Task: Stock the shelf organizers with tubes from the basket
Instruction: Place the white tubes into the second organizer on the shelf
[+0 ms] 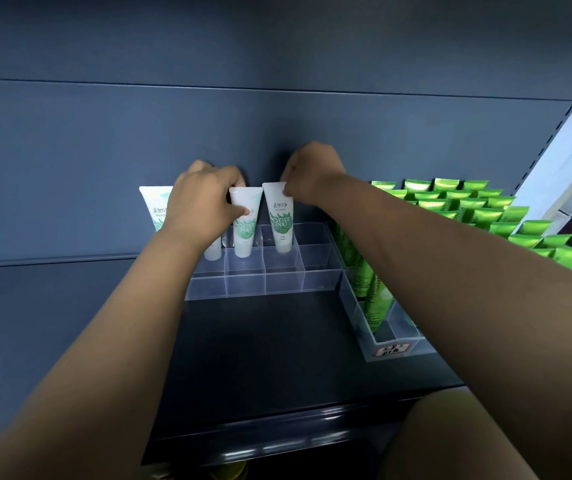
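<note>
At the back row of the clear plastic divided organizer (315, 268) on the dark shelf (260, 341), tubes stand cap-down so labels face out. My left hand (205, 199) grips one white, green-leafed squeeze tube (244, 233). My right hand (312, 174) pinches the crimped top of the neighbouring white tube (281, 230), in the adjoining compartment.

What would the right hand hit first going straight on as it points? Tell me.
Probably the shelf's back panel. The right hand pinches the top of a white tube in the clear organizer, and nothing else shows between its knuckles and the panel; depth is hard to judge.
</note>
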### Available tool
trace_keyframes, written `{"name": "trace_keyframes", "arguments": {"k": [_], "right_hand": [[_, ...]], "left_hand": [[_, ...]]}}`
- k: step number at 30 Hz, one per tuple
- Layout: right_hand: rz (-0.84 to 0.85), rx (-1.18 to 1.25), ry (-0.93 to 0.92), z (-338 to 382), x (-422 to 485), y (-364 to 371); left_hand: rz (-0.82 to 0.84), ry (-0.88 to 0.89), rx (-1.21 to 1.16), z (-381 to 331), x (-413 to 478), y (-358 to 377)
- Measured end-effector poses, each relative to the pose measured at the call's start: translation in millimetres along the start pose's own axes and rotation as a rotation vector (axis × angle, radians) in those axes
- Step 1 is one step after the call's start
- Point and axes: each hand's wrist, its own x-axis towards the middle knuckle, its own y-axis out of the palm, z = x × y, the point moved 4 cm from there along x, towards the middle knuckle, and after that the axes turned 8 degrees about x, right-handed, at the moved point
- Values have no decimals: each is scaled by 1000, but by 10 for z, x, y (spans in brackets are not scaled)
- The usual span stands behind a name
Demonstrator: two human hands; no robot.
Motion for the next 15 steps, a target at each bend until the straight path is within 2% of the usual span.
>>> {"name": "trace_keyframes", "arguments": {"k": [8, 13, 15], "right_hand": [[71, 58, 97, -131, 23, 95], [82, 168, 155, -183, 27, 93], [97, 291, 212, -217, 21, 80]], "left_hand": [[-15, -11, 65, 87, 29, 30], [-44, -48, 15, 107, 76, 28], [-39, -76, -21, 119, 73, 48]]}}
